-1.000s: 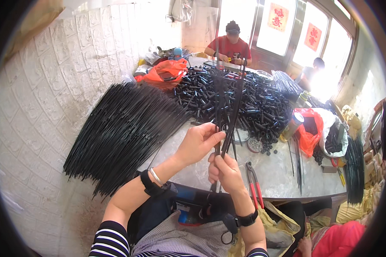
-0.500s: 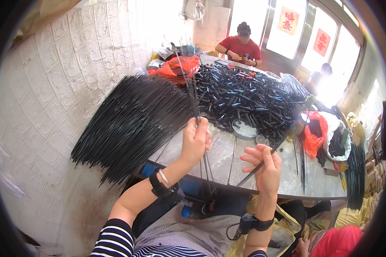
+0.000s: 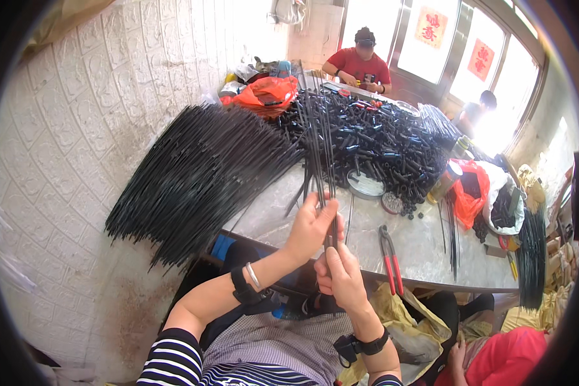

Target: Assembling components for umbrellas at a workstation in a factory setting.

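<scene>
My left hand point(image 3: 312, 228) is closed around several thin black rods point(image 3: 321, 148), which rise upward from it over the table's near edge. Just below and to the right, my right hand point(image 3: 342, 273) grips the lower part of the same rods, thumb up along them. The two hands nearly touch. To their left lies a large bundle of similar black rods point(image 3: 193, 174), its ends jutting past the table edge. Beyond them spreads a heap of short black tubular parts point(image 3: 373, 148). Red-handled pliers point(image 3: 390, 260) lie on the table right of my right hand.
A round dish point(image 3: 367, 184) and a jar point(image 3: 445, 181) stand before the heap. Red point(image 3: 471, 199) and white bags point(image 3: 518, 222) of black parts sit at the right. An orange-red bag point(image 3: 264, 95) lies far left. A co-worker in red point(image 3: 367, 67) sits opposite; another person point(image 3: 505, 360) is lower right.
My right hand, open with a dark rod across it before, has swung left and closed on the rods under my left hand. The left hand moved slightly right and down. The pliers now show.
</scene>
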Available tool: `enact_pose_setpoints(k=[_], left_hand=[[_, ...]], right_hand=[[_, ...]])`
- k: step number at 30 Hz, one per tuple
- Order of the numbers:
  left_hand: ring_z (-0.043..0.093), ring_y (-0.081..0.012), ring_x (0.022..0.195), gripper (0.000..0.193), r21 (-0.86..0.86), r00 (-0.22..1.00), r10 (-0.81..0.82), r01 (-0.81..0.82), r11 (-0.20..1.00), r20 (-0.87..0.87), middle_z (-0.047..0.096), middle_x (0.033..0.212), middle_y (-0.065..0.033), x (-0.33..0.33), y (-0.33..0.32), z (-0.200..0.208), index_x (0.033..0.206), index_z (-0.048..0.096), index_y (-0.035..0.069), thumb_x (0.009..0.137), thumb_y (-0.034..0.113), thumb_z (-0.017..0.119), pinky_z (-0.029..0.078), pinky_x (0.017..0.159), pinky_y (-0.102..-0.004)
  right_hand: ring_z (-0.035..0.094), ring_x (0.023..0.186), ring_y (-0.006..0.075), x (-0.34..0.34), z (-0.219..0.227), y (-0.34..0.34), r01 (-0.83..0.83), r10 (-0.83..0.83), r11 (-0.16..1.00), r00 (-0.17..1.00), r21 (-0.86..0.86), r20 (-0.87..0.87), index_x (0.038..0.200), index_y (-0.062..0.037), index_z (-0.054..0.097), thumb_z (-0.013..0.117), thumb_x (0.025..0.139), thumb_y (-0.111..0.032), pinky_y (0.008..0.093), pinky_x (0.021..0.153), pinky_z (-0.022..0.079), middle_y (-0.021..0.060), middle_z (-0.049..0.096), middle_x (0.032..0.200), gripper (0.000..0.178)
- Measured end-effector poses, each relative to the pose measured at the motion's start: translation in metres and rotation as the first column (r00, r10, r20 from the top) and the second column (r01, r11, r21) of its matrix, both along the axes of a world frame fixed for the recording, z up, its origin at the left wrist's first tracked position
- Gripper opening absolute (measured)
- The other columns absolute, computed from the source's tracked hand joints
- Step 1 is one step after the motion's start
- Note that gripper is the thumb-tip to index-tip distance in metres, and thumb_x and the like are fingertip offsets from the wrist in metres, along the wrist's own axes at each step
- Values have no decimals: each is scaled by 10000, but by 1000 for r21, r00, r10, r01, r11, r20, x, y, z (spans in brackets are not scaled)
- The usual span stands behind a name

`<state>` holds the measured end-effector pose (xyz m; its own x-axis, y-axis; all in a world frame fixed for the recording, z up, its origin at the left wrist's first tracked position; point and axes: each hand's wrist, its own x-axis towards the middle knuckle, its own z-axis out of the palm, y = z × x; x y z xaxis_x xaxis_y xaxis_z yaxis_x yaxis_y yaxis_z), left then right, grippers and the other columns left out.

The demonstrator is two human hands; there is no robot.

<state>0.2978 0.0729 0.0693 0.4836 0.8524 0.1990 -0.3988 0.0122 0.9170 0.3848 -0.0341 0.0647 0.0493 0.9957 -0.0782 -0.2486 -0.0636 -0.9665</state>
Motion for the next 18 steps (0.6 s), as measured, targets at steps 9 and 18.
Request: enact_pose_setpoints(k=[9,18], left_hand=[[648,-166,640,260,-173,979,-76,109,979,191,595,686,-46,-20,-1,21,942,538,65,1017,305,471,527,565,-298],[694,-139,743,375,237,852,-128,282,930,-508,706,856,-88,-53,-1,39,1156,572,4,993,337,516,508,518,-203]], right_hand=[[409,527,56,-13,-11,-34,-87,86,996,994,-2,-66,1198,-17,477,453,1014,-161,200,432,346,20,463,734,235],[493,547,84,9,-1,-30,5,2,1000,971,28,-240,1161,14,551,477,1010,-160,219,451,393,42,566,804,242]])
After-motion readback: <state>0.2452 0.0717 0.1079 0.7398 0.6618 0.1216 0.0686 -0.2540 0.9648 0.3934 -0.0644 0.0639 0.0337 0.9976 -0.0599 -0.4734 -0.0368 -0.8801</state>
